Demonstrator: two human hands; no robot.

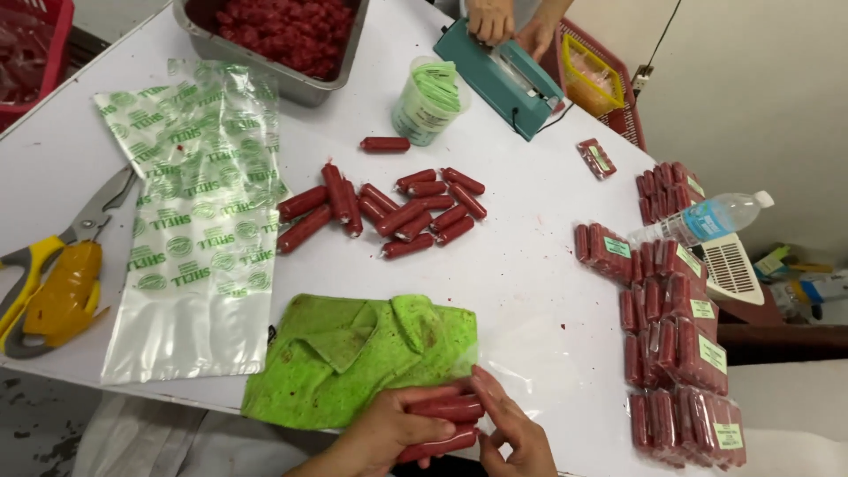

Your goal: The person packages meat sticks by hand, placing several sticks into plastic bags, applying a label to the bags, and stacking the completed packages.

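Note:
At the table's near edge my left hand [389, 433] grips a few red sausages [446, 411] from below and the side. My right hand [508, 424] pinches a clear plastic bag [521, 375] around the ends of those sausages. A crumpled green cloth [353, 353] lies just left of both hands. Several loose red sausages [397, 208] lie in a scatter at the middle of the white table [521, 265].
Stacked clear printed bags [194, 212] lie on the left, yellow-handled scissors [53, 274] beyond them. Sealed sausage packs [671, 344] line the right edge. At the back stand a metal tray of red meat [274, 35], a cup of green labels [426, 102] and a teal heat sealer [503, 79] under another person's hands [508, 22].

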